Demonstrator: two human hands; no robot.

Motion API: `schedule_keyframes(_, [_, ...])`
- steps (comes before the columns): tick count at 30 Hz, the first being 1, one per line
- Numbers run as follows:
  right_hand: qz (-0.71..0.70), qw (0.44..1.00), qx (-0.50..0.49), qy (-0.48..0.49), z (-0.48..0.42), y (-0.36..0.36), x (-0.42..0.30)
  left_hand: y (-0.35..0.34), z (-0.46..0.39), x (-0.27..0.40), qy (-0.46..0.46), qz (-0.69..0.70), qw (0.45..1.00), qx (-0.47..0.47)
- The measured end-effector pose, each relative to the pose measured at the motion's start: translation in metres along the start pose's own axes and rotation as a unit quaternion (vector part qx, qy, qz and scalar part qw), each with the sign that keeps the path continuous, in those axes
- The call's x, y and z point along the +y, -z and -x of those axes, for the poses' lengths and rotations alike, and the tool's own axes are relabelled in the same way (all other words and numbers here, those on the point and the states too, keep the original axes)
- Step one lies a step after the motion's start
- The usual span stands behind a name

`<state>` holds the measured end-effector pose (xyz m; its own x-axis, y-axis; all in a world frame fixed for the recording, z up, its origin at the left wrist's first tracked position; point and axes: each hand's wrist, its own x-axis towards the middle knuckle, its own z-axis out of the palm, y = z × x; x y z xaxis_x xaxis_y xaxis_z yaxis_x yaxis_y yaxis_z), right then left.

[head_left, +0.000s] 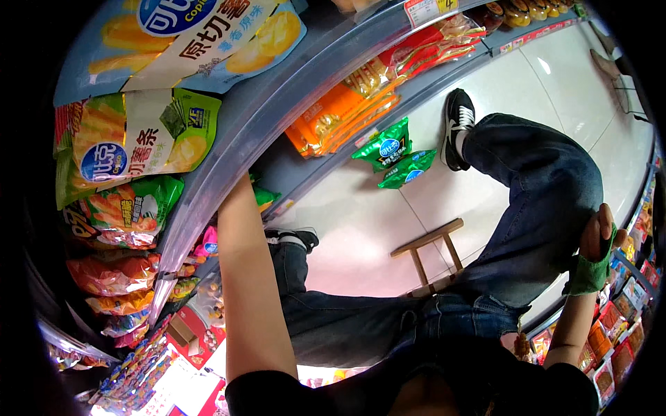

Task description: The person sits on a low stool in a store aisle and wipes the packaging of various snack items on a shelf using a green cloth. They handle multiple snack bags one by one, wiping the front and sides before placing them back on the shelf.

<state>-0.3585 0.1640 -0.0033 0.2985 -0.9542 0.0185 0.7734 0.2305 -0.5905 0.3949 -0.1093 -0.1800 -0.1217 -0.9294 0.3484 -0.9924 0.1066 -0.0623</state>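
Note:
My left forearm [250, 270] reaches under the clear-edged upper shelf, and the left hand is hidden behind the shelf's edge. Near it on the lower shelf, part of a green snack bag [265, 197] shows. At the right, beside my bent knee, my right hand [603, 231] has its fingers curled on a green cloth [590, 270] that hangs over the wrist. Two green chip bags [387, 148] [408, 170] lie on the tiled floor against the lower shelf. Orange snack packs [333, 122] are stacked on that shelf, with red packs [437, 44] behind them.
A small wooden stool [426, 238] shows between my legs. Potato snack bags [140, 140] fill the upper shelf, whose curved clear edge [291, 88] crosses above the lower one. More packets [611, 317] stand at the right. A red box display [195, 333] sits lower left.

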Motion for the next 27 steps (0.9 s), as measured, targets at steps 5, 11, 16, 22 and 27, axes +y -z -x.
schedule_keyframes(5, [-0.038,0.999,-0.007,-0.01,0.007,-0.007,0.008,-0.002,-0.002,0.001,-0.008,0.01,1.0,0.004])
schedule_keyframes(11, [-0.061,0.997,0.039,-0.02,0.009,-0.037,0.026,-0.006,-0.002,0.003,-0.014,0.018,1.0,0.015])
schedule_keyframes(16, [-0.095,0.992,-0.042,-0.066,0.018,-0.048,0.04,-0.015,-0.001,0.014,-0.029,0.042,0.998,0.036])
schedule_keyframes(22, [-0.065,0.993,0.095,0.019,0.08,-0.031,0.056,-0.008,0.016,0.038,-0.063,0.089,0.991,0.075])
schedule_keyframes(27, [0.044,0.987,0.152,0.034,0.101,-0.014,0.079,0.03,0.067,0.086,-0.121,-0.11,0.986,0.028])
